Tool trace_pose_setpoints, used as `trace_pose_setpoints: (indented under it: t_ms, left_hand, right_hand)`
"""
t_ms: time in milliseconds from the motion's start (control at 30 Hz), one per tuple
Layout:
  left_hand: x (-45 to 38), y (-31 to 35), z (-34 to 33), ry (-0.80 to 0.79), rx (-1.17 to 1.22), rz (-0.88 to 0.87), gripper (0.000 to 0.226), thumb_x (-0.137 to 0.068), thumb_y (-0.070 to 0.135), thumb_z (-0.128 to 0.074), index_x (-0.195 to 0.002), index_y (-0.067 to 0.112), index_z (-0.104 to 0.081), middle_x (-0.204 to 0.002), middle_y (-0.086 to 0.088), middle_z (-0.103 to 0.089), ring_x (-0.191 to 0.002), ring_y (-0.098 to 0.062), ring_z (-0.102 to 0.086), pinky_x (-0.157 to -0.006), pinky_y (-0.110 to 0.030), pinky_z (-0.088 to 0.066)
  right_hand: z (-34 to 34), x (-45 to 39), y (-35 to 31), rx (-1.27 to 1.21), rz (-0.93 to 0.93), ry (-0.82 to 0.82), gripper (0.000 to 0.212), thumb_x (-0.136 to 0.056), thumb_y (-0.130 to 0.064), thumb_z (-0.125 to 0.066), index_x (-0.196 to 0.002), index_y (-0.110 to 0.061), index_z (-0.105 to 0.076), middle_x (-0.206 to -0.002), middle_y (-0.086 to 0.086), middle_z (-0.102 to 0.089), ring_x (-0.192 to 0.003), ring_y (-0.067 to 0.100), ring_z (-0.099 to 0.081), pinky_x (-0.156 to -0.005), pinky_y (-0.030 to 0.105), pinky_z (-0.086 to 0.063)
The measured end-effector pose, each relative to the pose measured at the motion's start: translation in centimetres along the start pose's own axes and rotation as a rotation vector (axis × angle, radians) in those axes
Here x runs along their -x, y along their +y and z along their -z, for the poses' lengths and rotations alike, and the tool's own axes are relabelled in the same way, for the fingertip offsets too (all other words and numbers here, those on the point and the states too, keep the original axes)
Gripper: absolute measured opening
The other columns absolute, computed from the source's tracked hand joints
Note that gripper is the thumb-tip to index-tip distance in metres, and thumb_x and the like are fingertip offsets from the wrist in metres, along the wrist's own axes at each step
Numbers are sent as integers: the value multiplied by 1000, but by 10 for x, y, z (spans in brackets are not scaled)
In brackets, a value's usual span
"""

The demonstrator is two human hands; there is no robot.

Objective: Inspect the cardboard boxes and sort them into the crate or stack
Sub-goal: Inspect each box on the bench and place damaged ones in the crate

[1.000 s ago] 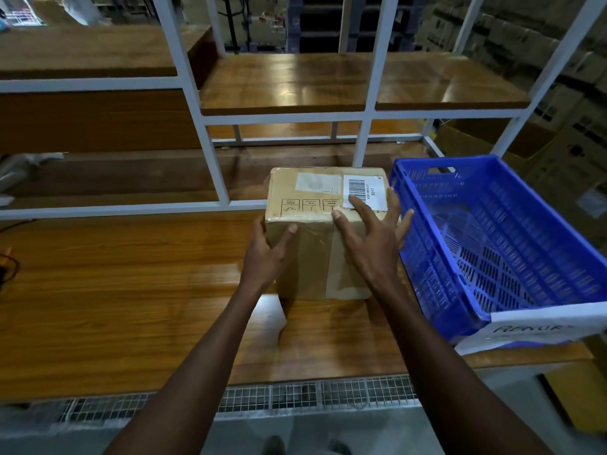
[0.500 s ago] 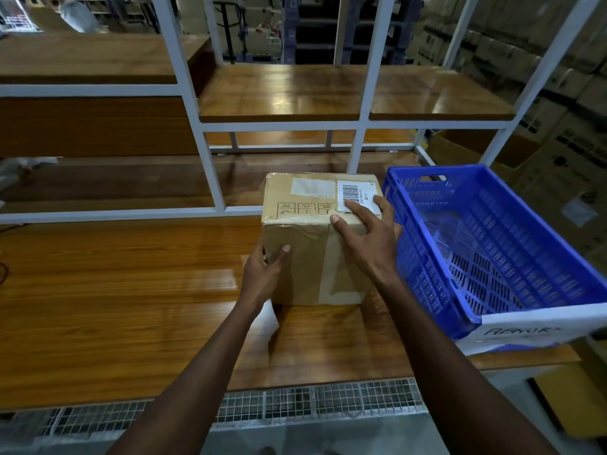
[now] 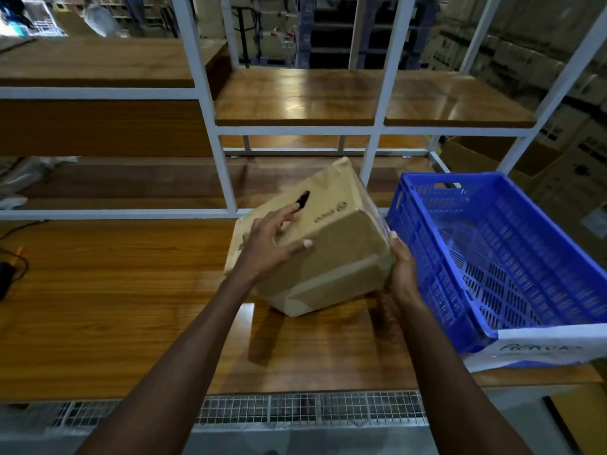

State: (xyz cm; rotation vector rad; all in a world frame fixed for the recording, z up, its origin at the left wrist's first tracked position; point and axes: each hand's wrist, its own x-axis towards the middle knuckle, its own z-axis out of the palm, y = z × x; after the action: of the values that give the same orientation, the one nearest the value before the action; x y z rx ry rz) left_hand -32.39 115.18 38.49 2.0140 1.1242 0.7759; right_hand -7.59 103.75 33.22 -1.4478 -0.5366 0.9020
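Observation:
A taped brown cardboard box [image 3: 331, 257] hangs tilted above the wooden worktop [image 3: 115, 307], one corner pointing down. A dark handle slot shows on its upper face. My left hand [image 3: 272, 241] lies across the box's upper left face, thumb curled over an edge and a finger at the slot. My right hand [image 3: 402, 267] grips the box's lower right edge, its fingers mostly hidden behind the box. The blue plastic crate [image 3: 410, 231] stands just right of the box, with nothing visible inside.
A white metal shelf frame [image 3: 223, 165] with wooden shelves rises behind the box. A white handwritten label [image 3: 542, 349] hangs on the crate's near end. A black cable [image 3: 13, 264] lies at the far left. Stacked cartons [image 3: 565, 133] fill the right background. A wire mesh strip edges the worktop front.
The box stood upright on the worktop with its barcode label on top; both hands have lifted and turned it, so another face with the slot now shows.

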Motion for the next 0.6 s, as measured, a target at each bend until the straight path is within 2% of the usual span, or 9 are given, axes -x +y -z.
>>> trace_pose_setpoints:
  t_ms: [100, 167, 267, 333, 400, 500, 533, 600]
  left_hand:
    - [-4, -7, 8, -101, -307, 60, 82, -79, 89, -24, -150, 53, -38, -161, 10, -35, -147, -27, -27, -113, -56, -22]
    - [-2, -12, 8, -120, -371, 94, 74, -85, 85, -13, -150, 57, -34, -166, 12, -28, -151, -25, -19, -114, -57, -16]
    - [-2, -7, 1, -168, -491, 77, 64, -91, 81, -20, -149, 59, -36, -165, 16, -29, -151, -23, -20, -112, -57, -16]
    - [-5, -2, -8, -171, -564, 60, 57, -96, 78, -24, -148, 59, -39, -163, 17, -31, -149, -21, -22, -110, -56, -18]
    - [-9, 0, -17, -169, -616, 48, 53, -98, 75, -26, -146, 58, -43, -161, 16, -34, -148, -22, -22, -111, -56, -17]
    - [-10, -1, -30, -173, -696, 25, 52, -99, 73, -25, -143, 57, -48, -159, 17, -36, -149, -22, -21, -112, -56, -15]
    - [-9, -2, -34, -162, -716, 21, 51, -99, 72, -25, -142, 56, -49, -159, 17, -37, -149, -22, -21, -113, -56, -14]
    - [-10, -5, -37, -138, -721, 19, 51, -99, 72, -25, -142, 56, -49, -158, 17, -38, -149, -22, -22, -113, -57, -14]
  right_hand:
    - [5, 8, 15, -176, -155, -25, 78, -81, -80, -64, -138, -26, -65, -131, 13, -71, -122, 39, -67, -103, 68, -50]
    - [3, 23, 14, -198, -177, 42, 64, -91, -69, -59, -134, -24, -68, -124, 13, -74, -116, 39, -69, -95, 60, -57]
    - [3, 25, 14, -272, -220, 18, 46, -105, -52, -47, -121, -19, -75, -103, 9, -80, -90, 26, -75, -70, 38, -63]
    - [7, 25, 14, -294, -253, 5, 44, -107, -47, -43, -114, -19, -76, -95, 6, -80, -81, 22, -75, -68, 36, -59]
    - [13, 27, 13, -308, -281, -4, 46, -108, -48, -41, -115, -18, -75, -94, 6, -80, -78, 21, -76, -68, 36, -59]
    - [24, 28, 5, -255, -307, 19, 50, -109, -51, -39, -112, -13, -72, -76, 3, -77, -60, 15, -72, -49, 27, -55]
    - [25, 30, 0, -231, -278, 26, 51, -110, -50, -38, -112, -11, -71, -79, 6, -78, -62, 16, -73, -49, 26, -54]
    - [22, 29, -14, -152, -139, 117, 45, -110, -45, -43, -119, -10, -70, -104, 16, -77, -87, 23, -76, -64, 30, -56]
